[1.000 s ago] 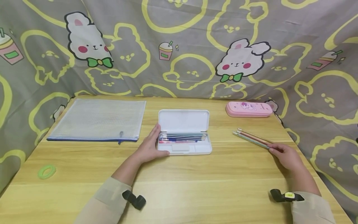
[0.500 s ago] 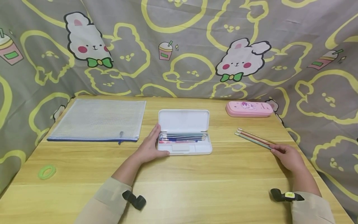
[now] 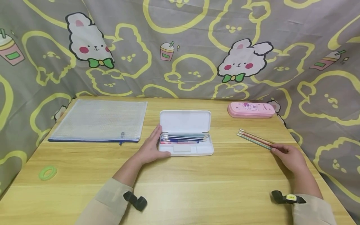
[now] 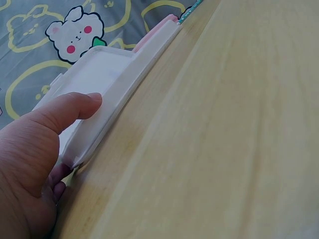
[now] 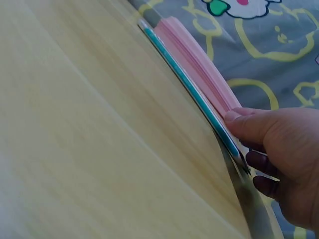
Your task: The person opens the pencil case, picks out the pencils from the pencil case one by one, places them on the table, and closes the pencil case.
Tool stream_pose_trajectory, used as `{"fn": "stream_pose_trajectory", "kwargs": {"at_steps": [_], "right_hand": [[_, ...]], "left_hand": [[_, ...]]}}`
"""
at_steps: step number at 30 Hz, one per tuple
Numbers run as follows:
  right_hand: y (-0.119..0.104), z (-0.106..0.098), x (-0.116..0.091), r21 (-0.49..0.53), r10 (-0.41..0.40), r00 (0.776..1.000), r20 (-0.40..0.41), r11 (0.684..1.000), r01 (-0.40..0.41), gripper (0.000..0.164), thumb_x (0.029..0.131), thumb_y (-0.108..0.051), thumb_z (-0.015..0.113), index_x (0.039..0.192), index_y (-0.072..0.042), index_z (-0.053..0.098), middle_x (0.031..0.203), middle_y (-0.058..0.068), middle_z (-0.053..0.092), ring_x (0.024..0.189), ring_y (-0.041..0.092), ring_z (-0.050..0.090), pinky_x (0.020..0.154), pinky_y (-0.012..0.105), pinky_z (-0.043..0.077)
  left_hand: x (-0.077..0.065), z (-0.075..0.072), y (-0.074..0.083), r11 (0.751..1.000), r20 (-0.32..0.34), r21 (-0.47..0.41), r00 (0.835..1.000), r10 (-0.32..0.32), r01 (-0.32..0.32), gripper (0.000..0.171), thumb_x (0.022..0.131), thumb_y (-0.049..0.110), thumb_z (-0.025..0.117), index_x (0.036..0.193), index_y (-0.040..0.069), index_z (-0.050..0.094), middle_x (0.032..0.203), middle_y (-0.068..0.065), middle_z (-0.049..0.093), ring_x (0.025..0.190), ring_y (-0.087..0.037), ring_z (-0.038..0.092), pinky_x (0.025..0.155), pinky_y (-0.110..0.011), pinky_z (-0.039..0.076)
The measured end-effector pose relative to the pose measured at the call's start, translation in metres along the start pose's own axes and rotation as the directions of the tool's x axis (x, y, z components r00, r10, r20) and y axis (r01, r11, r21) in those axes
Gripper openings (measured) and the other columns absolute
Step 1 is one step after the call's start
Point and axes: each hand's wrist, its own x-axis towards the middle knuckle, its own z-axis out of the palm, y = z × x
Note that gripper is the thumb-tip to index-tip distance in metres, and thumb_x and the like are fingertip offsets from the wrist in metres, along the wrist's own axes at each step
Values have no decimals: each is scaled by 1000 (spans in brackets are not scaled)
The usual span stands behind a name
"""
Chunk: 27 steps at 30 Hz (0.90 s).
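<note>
An open white pencil case (image 3: 203, 150) lies mid-table, lid tipped back. Several pencils and pens (image 3: 184, 138) fill its rear part, and a white eraser (image 3: 181, 148) sits in front. My left hand (image 3: 150, 150) grips the case's left end, thumb at the front edge and fingers along the side; the left wrist view shows the thumb (image 4: 79, 107) over the wall. To the right, my right hand (image 3: 289, 157) pinches several pencils (image 3: 254, 140) by their near ends, their far ends fanned slightly apart. In the right wrist view a teal pencil (image 5: 187, 84) shows clearest.
A closed pink pencil case (image 3: 251, 110) stands at the back right, beyond the held pencils. A mesh zip pouch (image 3: 101, 120) lies at the back left. Nearer on the left is a green ring (image 3: 47, 172). A patterned curtain (image 3: 194, 37) encloses the table's back and sides.
My right hand has shifted very slightly to the right, and the pencils in it have spread a little apart. My left hand and the white case have stayed put.
</note>
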Motion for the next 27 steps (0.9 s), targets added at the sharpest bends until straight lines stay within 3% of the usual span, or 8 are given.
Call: {"fn": "stream_pose_trajectory", "kwargs": {"at_steps": [3, 6, 10, 19, 27], "right_hand": [[-14, 4, 2, 22, -27, 998, -51, 999, 28, 45, 98, -36, 58, 120, 2, 66, 120, 29, 62, 92, 5, 58, 79, 32, 46], [-34, 10, 4, 67, -53, 997, -52, 996, 57, 42, 97, -35, 60, 118, 1, 68, 118, 25, 63, 85, -12, 42, 70, 19, 41], [-62, 24, 8, 113, -106, 994, -19, 988, 108, 38, 96, -31, 62, 116, 1, 69, 116, 23, 62, 89, 4, 49, 72, 19, 42], [-121, 58, 17, 201, -263, 963, 58, 948, 246, 29, 96, -22, 63, 115, -1, 69, 112, 18, 63, 82, 10, 55, 66, 21, 49], [-167, 87, 24, 244, -370, 923, 109, 910, 336, 23, 91, -14, 68, 112, -3, 71, 112, 16, 67, 100, 27, 59, 82, 33, 51]], "left_hand": [[0, 0, -1, 1000, -5, 7, 1000, -4, 4, 122, 70, 38, 84, 158, 8, 4, 167, -8, -2, 152, -37, 5, 122, -56, 12], [0, 0, -1, 1000, -2, 14, 1000, -9, 9, 123, 70, 39, 84, 158, 9, 4, 167, -7, -3, 152, -37, 5, 122, -57, 12], [0, 0, 0, 1000, 4, 18, 1000, -16, 16, 122, 71, 40, 83, 158, 10, 3, 167, -6, -3, 152, -37, 4, 122, -58, 12], [0, 0, 0, 1000, 2, 17, 1000, -14, 13, 121, 72, 40, 83, 158, 10, 4, 167, -7, -3, 152, -37, 5, 122, -58, 13], [0, 0, -2, 1000, 3, 19, 1000, -11, 11, 121, 71, 40, 83, 158, 10, 4, 167, -6, -3, 153, -36, 4, 122, -57, 13]]}}
